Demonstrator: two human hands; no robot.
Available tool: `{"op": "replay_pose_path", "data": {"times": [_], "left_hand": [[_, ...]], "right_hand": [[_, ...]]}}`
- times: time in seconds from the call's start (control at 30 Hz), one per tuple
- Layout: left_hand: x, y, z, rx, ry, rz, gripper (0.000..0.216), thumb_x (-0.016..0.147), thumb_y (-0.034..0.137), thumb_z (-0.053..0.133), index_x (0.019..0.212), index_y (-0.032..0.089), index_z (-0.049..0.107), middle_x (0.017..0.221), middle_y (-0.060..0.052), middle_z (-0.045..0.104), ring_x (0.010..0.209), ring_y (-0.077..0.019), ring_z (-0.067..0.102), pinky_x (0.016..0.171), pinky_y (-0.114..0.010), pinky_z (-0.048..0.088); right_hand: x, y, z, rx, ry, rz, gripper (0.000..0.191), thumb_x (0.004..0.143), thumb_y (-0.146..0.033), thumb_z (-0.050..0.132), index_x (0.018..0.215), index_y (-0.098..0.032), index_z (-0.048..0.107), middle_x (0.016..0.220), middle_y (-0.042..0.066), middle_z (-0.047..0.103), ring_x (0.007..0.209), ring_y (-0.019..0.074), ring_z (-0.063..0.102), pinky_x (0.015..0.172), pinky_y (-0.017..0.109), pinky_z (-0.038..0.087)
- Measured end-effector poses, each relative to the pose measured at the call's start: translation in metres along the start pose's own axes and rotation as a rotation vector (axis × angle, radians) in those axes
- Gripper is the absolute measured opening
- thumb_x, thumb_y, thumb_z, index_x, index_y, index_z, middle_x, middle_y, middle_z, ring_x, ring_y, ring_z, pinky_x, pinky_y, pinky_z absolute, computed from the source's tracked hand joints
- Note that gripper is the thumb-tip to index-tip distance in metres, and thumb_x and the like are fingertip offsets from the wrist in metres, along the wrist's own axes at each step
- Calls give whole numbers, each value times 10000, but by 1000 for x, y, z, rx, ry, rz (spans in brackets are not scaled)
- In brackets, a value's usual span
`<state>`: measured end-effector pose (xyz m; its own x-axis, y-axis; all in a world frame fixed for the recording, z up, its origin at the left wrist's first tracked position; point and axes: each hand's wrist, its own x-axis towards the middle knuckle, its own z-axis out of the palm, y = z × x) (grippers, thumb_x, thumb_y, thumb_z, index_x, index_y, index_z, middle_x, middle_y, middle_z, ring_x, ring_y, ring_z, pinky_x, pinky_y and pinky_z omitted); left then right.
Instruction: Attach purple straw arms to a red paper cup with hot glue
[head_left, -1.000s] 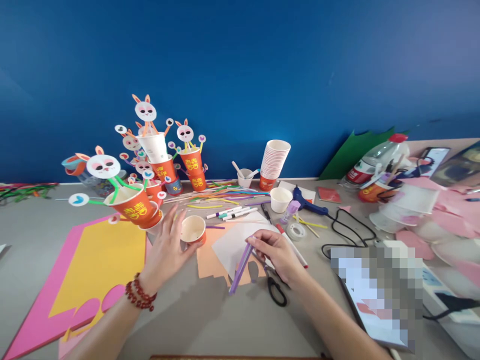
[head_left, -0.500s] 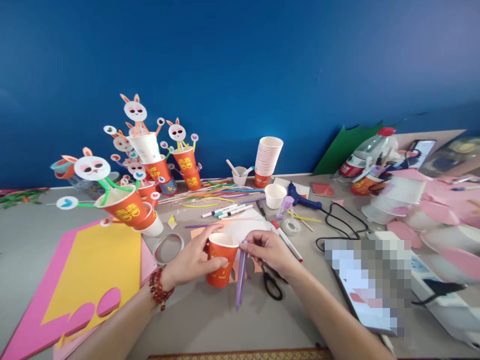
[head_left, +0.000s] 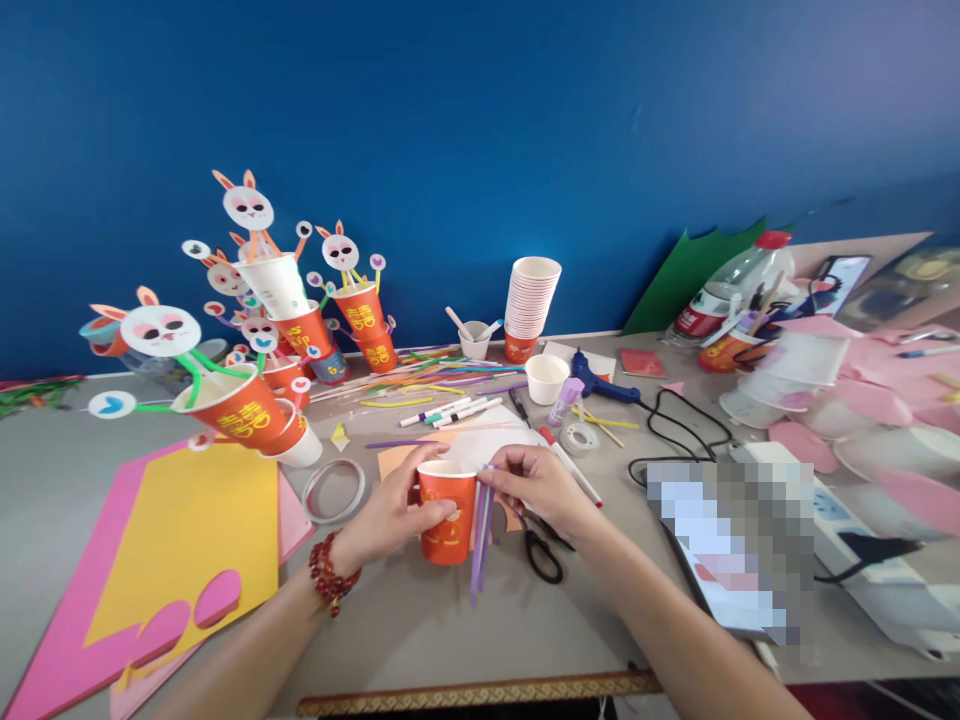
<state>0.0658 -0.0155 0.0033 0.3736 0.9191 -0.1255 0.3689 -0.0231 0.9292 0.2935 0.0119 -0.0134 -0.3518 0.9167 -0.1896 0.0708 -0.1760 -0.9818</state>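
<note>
My left hand (head_left: pixel 401 510) is wrapped round an orange paper cup (head_left: pixel 448 530) with gold print, thumb across its front. The cup is upright, its white inside showing at the rim. In my right hand (head_left: pixel 529 485) a folded purple pipe cleaner (head_left: pixel 481 545) is pinched at its top, with its legs hanging down beside the cup's right side. I cannot tell whether it touches the cup. Black-handled scissors (head_left: pixel 543 555) lie just below my right hand, partly hidden by it. White and peach paper (head_left: pixel 487 450) lies behind both hands.
Finished paper-cup rabbits (head_left: pixel 247 405) stand at the left, above yellow and pink sheets (head_left: pixel 202 530). A tape roll (head_left: pixel 334 492), markers (head_left: pixel 465 412), a cup stack (head_left: pixel 532 305) and a blue glue gun (head_left: pixel 600 382) lie around. A tablet (head_left: pixel 720 560) and power strip (head_left: pixel 832 545) are at the right.
The cup has turned a little and stands straighter in my left hand. The purple pipe cleaner has shifted slightly up, still in my right hand. The view has moved slightly.
</note>
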Motion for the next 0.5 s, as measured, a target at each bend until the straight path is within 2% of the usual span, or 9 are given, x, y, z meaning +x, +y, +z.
{"op": "replay_pose_path", "data": {"times": [0.2,0.37,0.5], "left_hand": [[-1,2,0,4,24,37,597,808,346,664,1354,214,459,1303,-98,595,1180,-284,565,911,-364,529],[-2,7,-1,-36,-23,28,637,804,287,655,1378,205,390,1318,-109,580,1057,-240,623,905,-359,528],[-3,2,1,-29,-57,50,652,812,278,661,1388,213,365,1359,-114,531,1109,-245,604,967,-371,494]], "right_hand": [[0,1,0,-8,-8,8,371,741,-488,761,667,-169,587,474,-53,551,373,61,425,380,173,301],[-1,1,-3,-7,0,-9,357,764,-477,749,676,-174,583,451,-67,524,362,63,423,377,176,295],[-2,-2,-5,8,11,-11,368,766,-481,745,659,-180,562,464,-70,519,369,65,432,382,178,304]]}}
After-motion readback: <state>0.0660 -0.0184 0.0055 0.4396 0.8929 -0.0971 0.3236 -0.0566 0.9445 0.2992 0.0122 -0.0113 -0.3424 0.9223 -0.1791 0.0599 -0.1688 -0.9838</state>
